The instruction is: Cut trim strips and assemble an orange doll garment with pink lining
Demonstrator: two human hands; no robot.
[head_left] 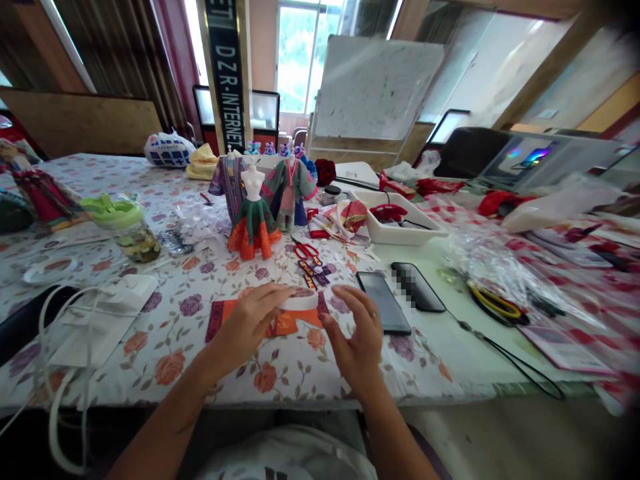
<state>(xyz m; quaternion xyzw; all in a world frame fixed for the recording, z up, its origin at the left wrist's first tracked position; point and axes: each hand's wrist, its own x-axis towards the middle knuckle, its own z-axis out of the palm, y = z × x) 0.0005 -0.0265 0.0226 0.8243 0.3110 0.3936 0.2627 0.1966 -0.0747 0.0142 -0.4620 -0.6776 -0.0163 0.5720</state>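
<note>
My left hand (254, 312) is closed on a roll of white tape (303, 303), gripping its left side. To the right of the roll, my right hand (358, 333) has its thumb and fingers apart, with nothing between them. Beneath the tape lies a piece of orange cloth (286, 324) with purple ends, flat on the floral tablecloth (265, 379). Just beyond are small purple patterned strips (314, 272) and scissors with red handles (306, 251). A small dress form (254, 185) in a green and orange skirt stands behind them.
Two phones, a grey one (384, 303) and a black one (418, 287), lie right of my hands. A white tray (400, 233) sits behind them. At left are a green-lidded jar (131, 233) and a white power strip (103, 327) with cables.
</note>
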